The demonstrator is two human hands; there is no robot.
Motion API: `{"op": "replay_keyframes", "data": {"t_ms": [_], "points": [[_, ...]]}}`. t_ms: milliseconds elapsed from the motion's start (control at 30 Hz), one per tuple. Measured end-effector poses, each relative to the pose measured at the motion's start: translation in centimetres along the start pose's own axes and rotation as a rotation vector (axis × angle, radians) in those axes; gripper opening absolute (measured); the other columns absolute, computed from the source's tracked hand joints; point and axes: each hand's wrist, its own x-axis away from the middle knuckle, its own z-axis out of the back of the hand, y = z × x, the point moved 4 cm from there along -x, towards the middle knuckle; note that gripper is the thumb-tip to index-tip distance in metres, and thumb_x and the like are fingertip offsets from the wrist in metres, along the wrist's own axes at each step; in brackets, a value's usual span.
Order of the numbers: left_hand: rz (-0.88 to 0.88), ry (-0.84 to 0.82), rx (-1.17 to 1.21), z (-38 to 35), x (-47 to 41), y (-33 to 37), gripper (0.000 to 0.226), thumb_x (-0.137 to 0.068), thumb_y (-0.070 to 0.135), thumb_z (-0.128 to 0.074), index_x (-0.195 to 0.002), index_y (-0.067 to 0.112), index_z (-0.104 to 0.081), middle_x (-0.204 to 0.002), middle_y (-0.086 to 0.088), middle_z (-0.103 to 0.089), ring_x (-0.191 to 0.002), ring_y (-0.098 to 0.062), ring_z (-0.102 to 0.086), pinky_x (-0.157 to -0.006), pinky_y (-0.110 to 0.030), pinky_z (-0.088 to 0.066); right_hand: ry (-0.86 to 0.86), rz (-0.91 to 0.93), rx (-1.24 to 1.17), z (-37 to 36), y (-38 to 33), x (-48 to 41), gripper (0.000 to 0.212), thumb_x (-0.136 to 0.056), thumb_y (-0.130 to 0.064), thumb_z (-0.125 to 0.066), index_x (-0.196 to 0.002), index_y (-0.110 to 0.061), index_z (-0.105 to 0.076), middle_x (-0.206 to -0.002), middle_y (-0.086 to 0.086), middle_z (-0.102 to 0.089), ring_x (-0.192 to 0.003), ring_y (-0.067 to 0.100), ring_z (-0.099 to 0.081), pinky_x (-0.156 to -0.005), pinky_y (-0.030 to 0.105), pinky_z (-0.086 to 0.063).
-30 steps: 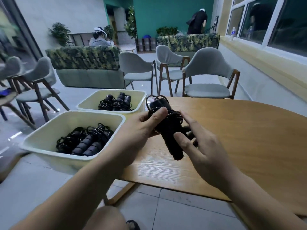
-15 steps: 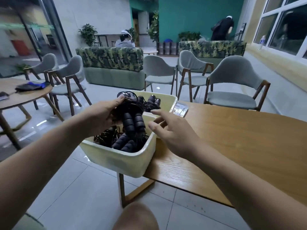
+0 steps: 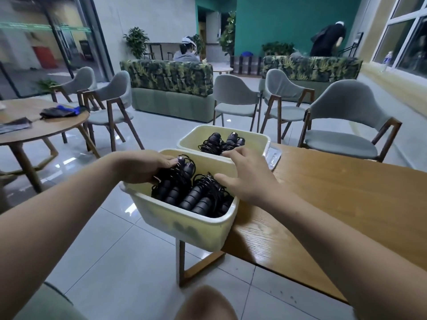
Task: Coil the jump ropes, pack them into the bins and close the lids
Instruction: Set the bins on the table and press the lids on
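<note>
Far left: round wooden side table [image 3: 46,129] with a dark folded item with a blue patch [image 3: 60,111] lying on it. Grey upholstered chairs on wooden legs [image 3: 111,105] stand just beside it.

Left hand [image 3: 143,168]: over the left rim of the near bin. Its fingers are bent down round the top of the leftmost coiled black jump rope [image 3: 172,181] and grip that bundle. The thumb is mostly hidden.

Near bin [image 3: 184,225]: pale yellow, rectangular, plastic, open-topped. It sits at the left end of the long wooden table [image 3: 335,195], with its left part hanging past the table edge. The gripped rope lies at the bin's left side, and the packed ropes [image 3: 201,197], black with thick handles, fill the rest side by side.

Far bin [image 3: 256,139]: same pale yellow plastic, open-topped, directly behind the near bin. Cannot tell whether the two touch. It holds a second batch of ropes [image 3: 221,142].

Right hand [image 3: 248,179]: above the right side of the near bin, fingers spread and nearly straight, holding nothing. The fingertips reach the rim between the two bins, and the thumb points at the packed ropes.

Clear plastic piece [image 3: 273,157]: flat on the table, just right of the far bin.

Grey armchair [image 3: 342,128]: behind the table, far right.
</note>
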Motion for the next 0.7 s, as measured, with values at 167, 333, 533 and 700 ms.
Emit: {"op": "replay_keyframes", "data": {"t_ms": [167,333,533,700], "points": [[-0.044,-0.034,0.002,-0.5,-0.2,0.2,0.043,-0.110,0.044,-0.048,-0.143,0.020,-0.064,-0.137,-0.002,-0.072,-0.130,-0.025,-0.067,-0.116,-0.046,-0.048,-0.185,-0.035,0.170,-1.3,-0.1,-2.8,0.079,-0.095,-0.069,-0.062,-0.157,-0.023,-0.048,-0.147,0.004,-0.056,-0.136,0.030,-0.053,-0.114,0.051,-0.046],[-0.060,0.442,-0.480,0.0,-0.7,0.8,0.036,-0.106,0.056,-0.053,-0.120,0.035,-0.078,-0.113,-0.001,-0.080,-0.104,-0.025,-0.075,-0.101,-0.036,-0.056,-0.194,-0.028,0.309,-1.8,-0.7,-4.8,0.033,-0.103,-0.054,-0.059,-0.098,-0.022,-0.052,-0.093,-0.001,-0.057,-0.087,0.027,-0.060,-0.075,0.043,-0.053],[-0.142,0.679,-0.909,-0.2,-1.7,1.5,0.042,-0.107,0.050,-0.055,-0.093,0.019,-0.080,-0.083,-0.004,-0.071,-0.088,-0.028,-0.066,-0.075,-0.036,-0.052,-0.207,-0.009,0.386,-1.6,-0.9,-5.6,0.027,-0.108,-0.042,-0.057,-0.099,-0.018,-0.051,-0.084,0.000,-0.051,-0.080,0.028,-0.056,-0.068,0.039,-0.046],[-0.247,0.800,-0.777,-0.5,0.0,1.7,0.019,-0.098,0.043,-0.072,-0.097,0.028,-0.083,-0.089,-0.001,-0.077,-0.087,-0.022,-0.069,-0.080,-0.036,-0.059,-0.253,0.009,0.388,-1.2,-1.0,-5.5,0.027,-0.106,-0.043,-0.060,-0.103,-0.016,-0.059,-0.098,0.006,-0.063,-0.087,0.031,-0.060,-0.070,0.040,-0.050]]}}
